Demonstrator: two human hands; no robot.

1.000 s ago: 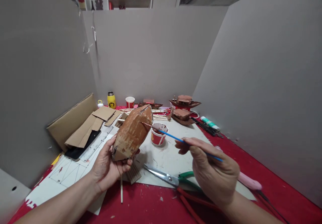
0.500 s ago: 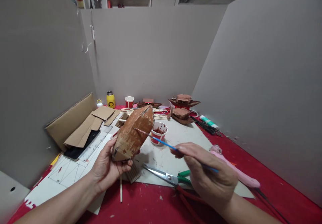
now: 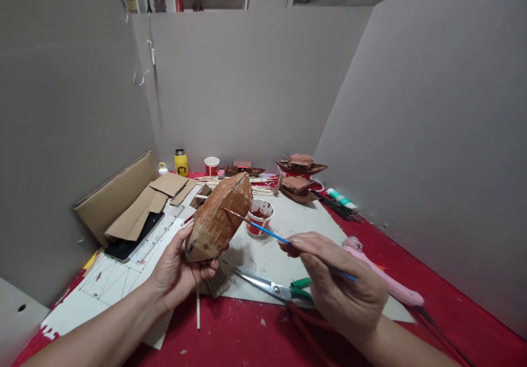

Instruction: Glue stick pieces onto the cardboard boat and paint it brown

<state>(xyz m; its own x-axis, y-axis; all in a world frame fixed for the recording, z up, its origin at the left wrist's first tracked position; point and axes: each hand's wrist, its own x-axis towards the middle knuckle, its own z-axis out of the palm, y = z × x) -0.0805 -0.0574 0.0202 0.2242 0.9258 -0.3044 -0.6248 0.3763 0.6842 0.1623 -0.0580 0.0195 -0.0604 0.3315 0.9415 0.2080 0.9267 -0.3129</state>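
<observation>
My left hand [image 3: 179, 265] is closed around the lower end of a cardboard model boat hull [image 3: 224, 213], held tilted above the table. Reddish-brown paint covers its upper part, while the lower end shows more bare tan cardboard. In my right hand [image 3: 346, 284] is a thin blue paintbrush [image 3: 267, 231], gripped like a pen. Its bristles touch the hull's painted face near the middle. Just behind the brush stands a paper cup of brown paint [image 3: 260, 221], its inner wall smeared. My fingers hide part of the brush handle and the hull's underside.
Green-handled scissors [image 3: 274, 289] lie between my hands. A pink glue gun [image 3: 387, 276] rests at right. Brown model boats [image 3: 298, 185] and thin wooden sticks [image 3: 263, 190] are at the back. Cardboard pieces [image 3: 140, 213], a ruler [image 3: 156, 235] and a yellow bottle [image 3: 181, 163] stand left.
The brush tip has shifted very slightly right and up on the hull. My left hand keeps the hull in nearly the same pose.
</observation>
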